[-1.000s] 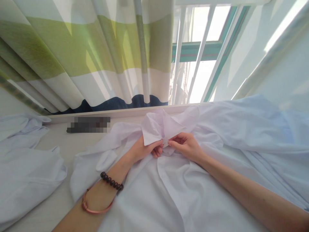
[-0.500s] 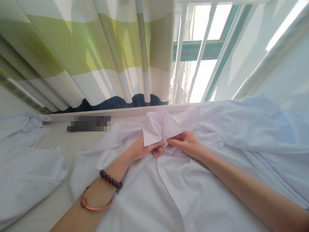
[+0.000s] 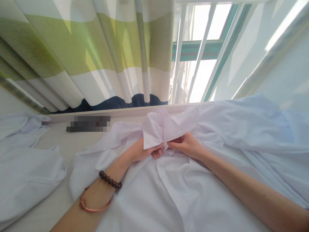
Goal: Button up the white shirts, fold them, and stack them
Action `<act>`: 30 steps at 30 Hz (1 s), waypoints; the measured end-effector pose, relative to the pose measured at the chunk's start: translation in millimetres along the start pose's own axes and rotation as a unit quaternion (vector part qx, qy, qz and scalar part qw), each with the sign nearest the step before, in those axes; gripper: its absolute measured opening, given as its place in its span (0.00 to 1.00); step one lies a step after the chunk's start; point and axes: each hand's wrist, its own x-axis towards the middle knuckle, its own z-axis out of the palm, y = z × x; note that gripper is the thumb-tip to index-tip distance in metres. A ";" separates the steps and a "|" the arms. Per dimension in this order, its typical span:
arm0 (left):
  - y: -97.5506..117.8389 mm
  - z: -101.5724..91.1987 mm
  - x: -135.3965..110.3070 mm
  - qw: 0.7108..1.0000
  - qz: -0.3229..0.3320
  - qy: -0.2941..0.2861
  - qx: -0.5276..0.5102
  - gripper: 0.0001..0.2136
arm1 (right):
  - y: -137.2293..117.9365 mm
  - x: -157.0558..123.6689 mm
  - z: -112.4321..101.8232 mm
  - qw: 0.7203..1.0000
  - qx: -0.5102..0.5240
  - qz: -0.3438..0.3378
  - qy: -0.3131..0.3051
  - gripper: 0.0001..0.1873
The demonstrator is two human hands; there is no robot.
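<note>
A white shirt point(image 3: 173, 193) lies spread in front of me on a pale table point(image 3: 60, 141). Its collar point(image 3: 160, 130) stands up at the far end. My left hand point(image 3: 141, 150), with a bead bracelet and a copper bangle on the wrist, pinches the collar's left side at the neck. My right hand point(image 3: 184, 145) pinches the fabric just opposite, fingertips nearly touching the left ones. Both hands are closed on the cloth where the collar's two sides meet.
Another white garment point(image 3: 24, 167) lies crumpled at the left of the table. A dark blurred object point(image 3: 88, 124) lies near the table's far edge. Behind hang a green, white and navy curtain point(image 3: 84, 54) and a barred window point(image 3: 200, 51).
My hands have drawn slightly closer together at the collar, and the collar flap has tipped a little to the right. Everything else is still.
</note>
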 end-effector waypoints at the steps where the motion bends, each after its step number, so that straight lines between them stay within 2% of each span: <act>1: 0.1 0.3 -0.2 1.000 0.001 0.001 0.003 0.14 | -0.2 0.1 -0.4 1.000 -0.003 0.001 0.000 0.15; 9: 2.3 3.5 -0.8 1.000 0.002 0.012 0.023 0.13 | -4.4 2.3 -3.1 0.998 -0.059 0.012 -0.003 0.16; 15: 2.3 5.6 0.7 0.999 0.007 0.015 0.039 0.12 | -9.1 -1.6 -0.7 0.990 -0.134 0.018 0.028 0.10; 20: -0.1 9.9 1.8 0.998 0.018 0.043 0.047 0.11 | -5.5 -7.6 8.1 0.980 -0.191 -0.009 0.063 0.05; 25: -2.6 15.3 0.2 0.996 0.024 0.068 0.047 0.11 | -3.9 -8.4 12.1 0.982 -0.175 -0.017 0.061 0.04; 30: -0.4 22.2 -1.2 0.982 0.030 0.162 0.097 0.14 | -10.0 -5.0 13.5 0.993 -0.088 0.054 0.061 0.04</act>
